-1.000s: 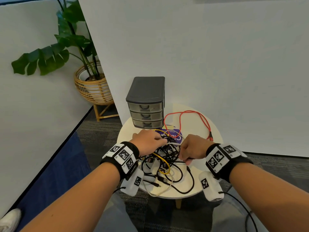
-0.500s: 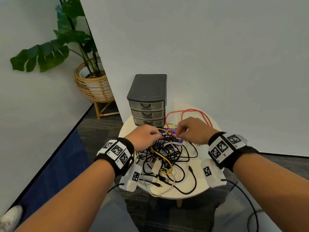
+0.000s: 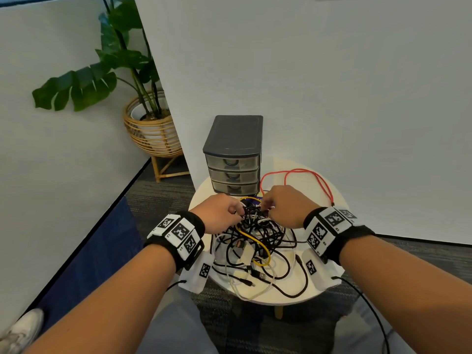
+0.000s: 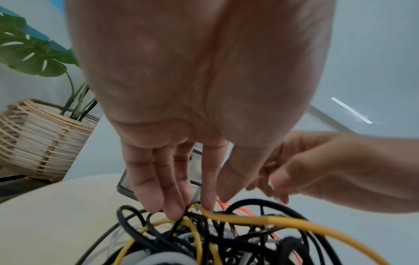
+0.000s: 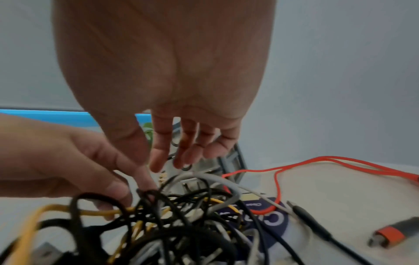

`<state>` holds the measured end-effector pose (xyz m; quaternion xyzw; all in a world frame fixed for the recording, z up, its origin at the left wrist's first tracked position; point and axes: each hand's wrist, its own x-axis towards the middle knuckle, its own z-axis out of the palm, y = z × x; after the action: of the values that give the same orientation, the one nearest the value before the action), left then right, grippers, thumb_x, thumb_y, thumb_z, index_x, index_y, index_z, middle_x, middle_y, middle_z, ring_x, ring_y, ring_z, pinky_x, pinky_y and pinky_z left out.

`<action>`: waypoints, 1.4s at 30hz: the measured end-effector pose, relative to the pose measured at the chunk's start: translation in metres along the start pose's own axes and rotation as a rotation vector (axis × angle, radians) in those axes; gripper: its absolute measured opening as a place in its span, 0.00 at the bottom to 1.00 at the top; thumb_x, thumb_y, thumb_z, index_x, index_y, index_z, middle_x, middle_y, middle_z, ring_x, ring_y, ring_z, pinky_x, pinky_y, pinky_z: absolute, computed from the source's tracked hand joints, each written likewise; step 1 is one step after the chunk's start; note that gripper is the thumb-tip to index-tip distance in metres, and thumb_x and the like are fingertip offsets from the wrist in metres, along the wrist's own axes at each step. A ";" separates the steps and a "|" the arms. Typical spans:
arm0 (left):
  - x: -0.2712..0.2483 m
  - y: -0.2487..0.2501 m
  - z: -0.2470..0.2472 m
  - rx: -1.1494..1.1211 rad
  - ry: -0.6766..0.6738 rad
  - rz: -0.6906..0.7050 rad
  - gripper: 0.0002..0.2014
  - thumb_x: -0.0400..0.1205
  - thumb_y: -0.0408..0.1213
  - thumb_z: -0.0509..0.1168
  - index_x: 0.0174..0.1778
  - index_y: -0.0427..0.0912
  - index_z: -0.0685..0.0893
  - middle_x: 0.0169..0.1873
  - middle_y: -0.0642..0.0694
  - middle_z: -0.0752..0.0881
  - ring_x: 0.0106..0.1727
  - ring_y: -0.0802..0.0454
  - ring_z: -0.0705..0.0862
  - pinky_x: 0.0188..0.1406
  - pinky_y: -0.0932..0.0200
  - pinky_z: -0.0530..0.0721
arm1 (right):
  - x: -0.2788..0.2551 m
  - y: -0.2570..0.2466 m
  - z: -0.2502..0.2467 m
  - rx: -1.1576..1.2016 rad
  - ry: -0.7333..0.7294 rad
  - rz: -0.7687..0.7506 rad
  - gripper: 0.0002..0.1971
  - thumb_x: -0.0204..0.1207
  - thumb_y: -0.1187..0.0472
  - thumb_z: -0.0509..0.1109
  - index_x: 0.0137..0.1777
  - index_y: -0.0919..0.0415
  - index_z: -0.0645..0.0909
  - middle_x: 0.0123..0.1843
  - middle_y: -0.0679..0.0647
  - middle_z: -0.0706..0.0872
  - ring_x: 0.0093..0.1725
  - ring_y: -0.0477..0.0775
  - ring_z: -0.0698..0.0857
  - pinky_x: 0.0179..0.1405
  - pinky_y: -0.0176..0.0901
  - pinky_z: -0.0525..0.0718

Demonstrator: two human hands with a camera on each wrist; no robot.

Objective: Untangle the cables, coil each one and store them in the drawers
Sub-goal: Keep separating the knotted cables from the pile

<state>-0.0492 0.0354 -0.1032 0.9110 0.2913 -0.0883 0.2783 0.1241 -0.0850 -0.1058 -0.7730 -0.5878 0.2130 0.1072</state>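
1. Cable tangle (image 3: 255,238) sits mid-worktop (image 3: 329,190), just in front of the drawer unit (image 3: 233,159). All three drawers look closed. Nothing coiled yet; my read is the untangling is at an early stage.
2. Left hand (image 3: 221,215) is at the far top of the pile. Left wrist view: fingers (image 4: 172,202) run long and near straight, tips down among black strands and the yellow cable (image 4: 283,221). Whether the grip pinches a strand, cannot tell.
3. Right hand (image 3: 286,205) faces it across the pile. Right wrist view: fingers (image 5: 158,150) relaxed, hanging just above the wires, grip holding nothing that I can see.
4. Red cable (image 3: 306,175) lies mostly free at the right, loops spread on the worktop, one end running under the right hand into the knot. I'd free that first: least crossings.
5. Doing it well: find a plug end, pin the pile with the left hand, feed the end back through each loop with the right. Don't yank; pulling will tighten the black knots.
6. Risk: dragging the whole bundle off the worktop edge, where a white cable (image 3: 250,292) already lies close to the near rim.
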 end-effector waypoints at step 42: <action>-0.011 0.018 0.024 0.087 -0.045 0.201 0.10 0.82 0.46 0.75 0.57 0.49 0.91 0.43 0.51 0.83 0.46 0.51 0.79 0.46 0.57 0.77 | -0.028 -0.017 -0.026 0.251 0.218 0.013 0.13 0.86 0.67 0.65 0.61 0.47 0.77 0.46 0.52 0.85 0.39 0.52 0.86 0.37 0.43 0.86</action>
<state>-0.0479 0.0045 -0.1109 0.9446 0.1881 -0.0929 0.2525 0.1154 -0.1048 -0.0698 -0.7758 -0.5367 0.2000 0.2647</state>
